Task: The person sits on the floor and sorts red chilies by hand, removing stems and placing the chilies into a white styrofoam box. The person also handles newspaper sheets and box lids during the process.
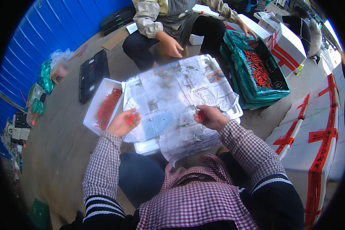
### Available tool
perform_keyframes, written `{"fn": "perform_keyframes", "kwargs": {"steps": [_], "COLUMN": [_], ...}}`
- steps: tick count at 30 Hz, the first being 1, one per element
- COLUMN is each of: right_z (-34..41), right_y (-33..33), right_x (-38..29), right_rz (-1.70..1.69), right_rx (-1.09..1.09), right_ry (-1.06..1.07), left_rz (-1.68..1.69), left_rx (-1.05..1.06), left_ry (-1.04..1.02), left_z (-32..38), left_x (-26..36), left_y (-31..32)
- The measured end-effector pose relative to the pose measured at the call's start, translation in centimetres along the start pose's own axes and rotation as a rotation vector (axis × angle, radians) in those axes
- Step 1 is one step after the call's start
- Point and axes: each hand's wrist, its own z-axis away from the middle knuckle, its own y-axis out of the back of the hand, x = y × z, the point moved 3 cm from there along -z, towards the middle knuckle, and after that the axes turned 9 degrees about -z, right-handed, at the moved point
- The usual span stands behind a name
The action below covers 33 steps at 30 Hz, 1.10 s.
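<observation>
My left hand [124, 122] is palm up beside the near left edge of the newspaper-covered surface, its fingers curled around red chili peppers [130, 119]. My right hand [211, 117] holds several more red chilies [202, 116] over the right part of the newspaper [161, 115]. Bits of green stem and small red scraps lie scattered on the paper. Under it shows the rim of a white foam lid or box [146, 147]. Just left of my left hand stands a white foam box [102, 83] with a heap of red chilies [109, 107] in it.
Across from me sits a person [172, 46] with both hands empty-looking. A crate lined with green plastic [241, 96] holds red chilies [257, 70] at the right. White foam boxes with red tape [299, 149] are stacked at my right. A black crate [94, 76] lies on the floor at left.
</observation>
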Motion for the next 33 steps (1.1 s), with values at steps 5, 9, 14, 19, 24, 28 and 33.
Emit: {"fn": "perform_keyframes", "kwargs": {"steps": [5,9,14,19,24,28,33], "right_z": [5.1,10.1,9.5,11.8,12.0,11.9,13.0], "right_y": [5.8,9.7,7.9,-1.7,-1.9,1.3,-0.8], "right_x": [-18.2,-27.3,-17.0,-7.7,-8.3,-8.5,-8.5], "right_rz": [-0.534,-0.522,-0.091,0.291,0.198,0.589,0.306], "right_rx": [0.212,0.274,0.275,0.000,-0.080,-0.148,-0.007], "right_ry": [0.405,0.563,0.340,0.129,0.190,0.368,0.184], "left_rz": [0.058,0.105,0.202,0.249,-0.461,-0.087,-0.247], "left_rx": [0.107,0.131,0.240,0.371,0.770,0.743,0.553], "left_ry": [-0.038,-0.077,-0.061,-0.289,-0.352,-0.154,-0.087], "left_z": [4.5,6.3,7.3,8.6,11.6,7.5,4.7], "left_x": [-1.4,-3.8,-4.2,3.2,11.2,9.9,6.7], "left_y": [6.3,10.3,11.9,18.2,20.6,15.9,7.6]}}
